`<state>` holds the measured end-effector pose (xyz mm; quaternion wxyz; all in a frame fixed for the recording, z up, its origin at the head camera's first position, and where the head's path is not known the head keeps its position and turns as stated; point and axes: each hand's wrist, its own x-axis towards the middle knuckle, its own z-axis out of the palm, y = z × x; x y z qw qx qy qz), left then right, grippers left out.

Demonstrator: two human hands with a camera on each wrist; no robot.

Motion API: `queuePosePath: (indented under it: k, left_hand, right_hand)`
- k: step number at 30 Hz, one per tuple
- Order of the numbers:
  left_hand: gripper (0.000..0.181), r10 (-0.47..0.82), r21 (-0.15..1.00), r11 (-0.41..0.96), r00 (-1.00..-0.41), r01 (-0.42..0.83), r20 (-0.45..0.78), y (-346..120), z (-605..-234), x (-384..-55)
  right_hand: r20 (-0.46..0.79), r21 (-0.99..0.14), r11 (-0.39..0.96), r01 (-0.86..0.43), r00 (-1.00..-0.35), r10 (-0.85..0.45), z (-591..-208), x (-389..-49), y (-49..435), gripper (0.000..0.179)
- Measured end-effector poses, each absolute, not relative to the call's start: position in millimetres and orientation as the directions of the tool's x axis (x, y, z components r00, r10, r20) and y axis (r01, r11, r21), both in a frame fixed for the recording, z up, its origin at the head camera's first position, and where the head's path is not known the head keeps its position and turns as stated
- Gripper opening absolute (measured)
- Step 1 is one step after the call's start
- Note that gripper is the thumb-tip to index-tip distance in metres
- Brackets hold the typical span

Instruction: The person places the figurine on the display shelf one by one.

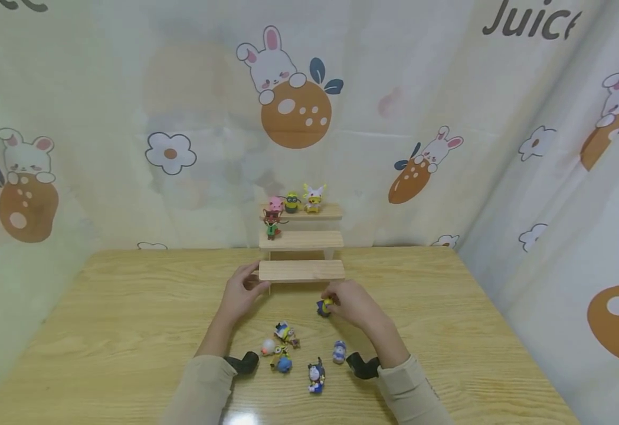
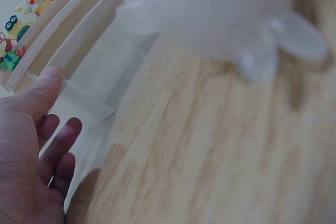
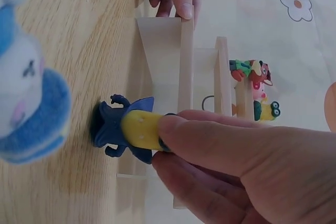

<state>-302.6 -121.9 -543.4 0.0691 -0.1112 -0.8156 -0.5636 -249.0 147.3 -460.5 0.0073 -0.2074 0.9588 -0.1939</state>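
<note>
My right hand (image 1: 353,302) pinches a yellow and dark blue minion figurine (image 3: 139,129) between thumb and fingers, just in front of the wooden three-step display stand (image 1: 301,270). In the right wrist view its blue lower end is close to the tabletop; whether it touches cannot be told. At the stand's left end, my left hand (image 1: 240,295) touches the lowest step with the thumb (image 2: 44,85), its other fingers loosely bent. On the top step are a pink pig figurine (image 1: 275,204), a goggled figurine (image 1: 291,203) and a white-and-yellow figurine (image 1: 313,199); a fox figurine (image 1: 272,226) stands on the middle step.
Loose figurines lie nearer me on the wooden table (image 1: 128,330): a round white one (image 1: 268,347), a blue-and-yellow cluster (image 1: 282,361), a dark-blue-and-white one (image 1: 316,376) and a pale blue one (image 1: 339,352). A printed curtain (image 1: 203,94) hangs behind the stand.
</note>
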Motion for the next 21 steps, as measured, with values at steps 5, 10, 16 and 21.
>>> queuePosePath:
  k: [5, 10, 16, 21]
  left_hand:
    - [0.066, 0.099, 0.904, 0.333, -0.964, 0.267, 0.248, -123, -544, -303]
    - [0.066, 0.107, 0.906, 0.326, -0.963, 0.27, 0.249, -122, -545, -304]
    - [0.067, 0.108, 0.909, 0.314, -0.962, 0.273, 0.252, -122, -542, -303]
    - [0.067, 0.108, 0.909, 0.321, -0.964, 0.266, 0.243, -122, -540, -302]
  right_hand:
    - [0.05, -0.431, 0.831, -0.351, -0.929, -0.367, -458, -250, 147, 0.016]
    - [0.031, -0.462, 0.817, -0.345, -0.927, -0.375, -446, -254, 156, 0.014]
    - [0.041, -0.464, 0.801, -0.378, -0.913, -0.407, -402, -275, 171, 0.017]
    - [0.1, -0.366, 0.839, -0.403, -0.913, -0.395, -358, -303, 177, 0.017]
